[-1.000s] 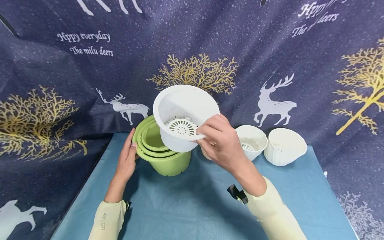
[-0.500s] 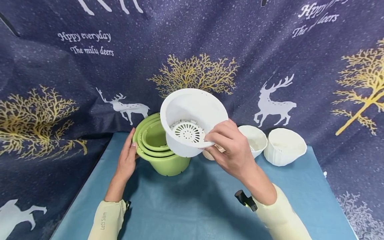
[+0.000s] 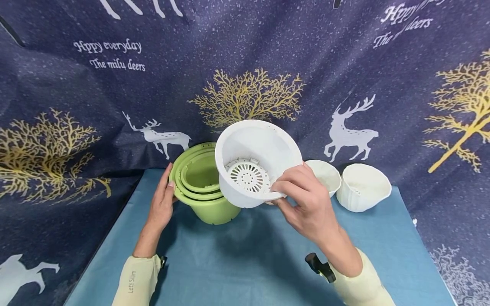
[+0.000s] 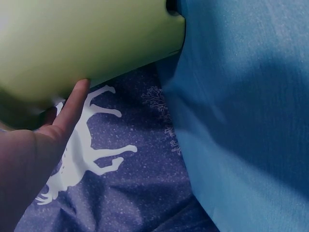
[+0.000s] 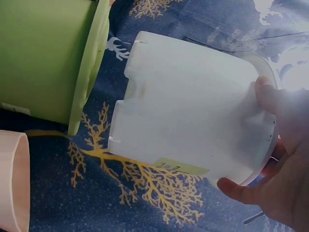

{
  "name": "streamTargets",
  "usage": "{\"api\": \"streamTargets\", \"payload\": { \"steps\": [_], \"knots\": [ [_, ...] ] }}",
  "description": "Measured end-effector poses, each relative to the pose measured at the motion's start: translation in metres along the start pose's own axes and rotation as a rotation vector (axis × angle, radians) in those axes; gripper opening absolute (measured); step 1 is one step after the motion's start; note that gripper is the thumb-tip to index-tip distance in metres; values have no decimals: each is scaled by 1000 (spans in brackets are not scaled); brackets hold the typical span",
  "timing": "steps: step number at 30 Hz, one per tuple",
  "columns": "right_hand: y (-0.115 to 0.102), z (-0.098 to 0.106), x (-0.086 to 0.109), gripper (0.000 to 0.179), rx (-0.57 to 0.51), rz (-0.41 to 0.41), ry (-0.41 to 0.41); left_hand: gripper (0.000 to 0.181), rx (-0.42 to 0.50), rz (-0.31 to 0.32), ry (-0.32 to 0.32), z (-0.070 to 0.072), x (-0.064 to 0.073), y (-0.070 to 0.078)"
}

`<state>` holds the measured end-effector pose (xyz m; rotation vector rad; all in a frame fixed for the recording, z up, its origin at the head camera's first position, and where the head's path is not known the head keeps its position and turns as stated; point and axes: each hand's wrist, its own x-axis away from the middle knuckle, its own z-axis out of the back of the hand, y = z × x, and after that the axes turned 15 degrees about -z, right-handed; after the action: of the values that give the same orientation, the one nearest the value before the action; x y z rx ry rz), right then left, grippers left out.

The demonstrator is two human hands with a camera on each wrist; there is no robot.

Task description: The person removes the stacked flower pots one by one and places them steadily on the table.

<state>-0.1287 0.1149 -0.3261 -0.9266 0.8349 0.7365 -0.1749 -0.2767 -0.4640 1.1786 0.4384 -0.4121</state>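
Note:
My right hand (image 3: 308, 199) grips the rim of a white plastic flower pot (image 3: 264, 144), pinching it between thumb and fingers. The pot is held in the air, tilted toward me, and its slotted bottom shows inside. In the right wrist view its outer wall (image 5: 183, 101) carries a small yellowish label. Left of it stands a nest of green flower pots (image 3: 216, 210), stacked one inside another on the table. My left hand (image 3: 162, 204) rests against the left side of the green stack, a straight finger touching its wall in the left wrist view.
Two white faceted pots (image 3: 325, 174) (image 3: 363, 187) stand at the back right. A pale pink pot (image 5: 13, 181) is mostly hidden behind the held pot in the head view. The blue-covered table (image 3: 229, 267) ends at a dark patterned cloth backdrop (image 3: 245, 51).
My right hand has moved the white pot right and slightly down, away from the green stack, uncovering more of it. The left hand has stayed in place.

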Motion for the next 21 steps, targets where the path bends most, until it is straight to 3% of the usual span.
{"api": "streamTargets", "payload": {
  "steps": [21],
  "knots": [
    [-13,15,31,28,-20,-1,63,55,-17,7,-2,-1,0,1]
  ]
}}
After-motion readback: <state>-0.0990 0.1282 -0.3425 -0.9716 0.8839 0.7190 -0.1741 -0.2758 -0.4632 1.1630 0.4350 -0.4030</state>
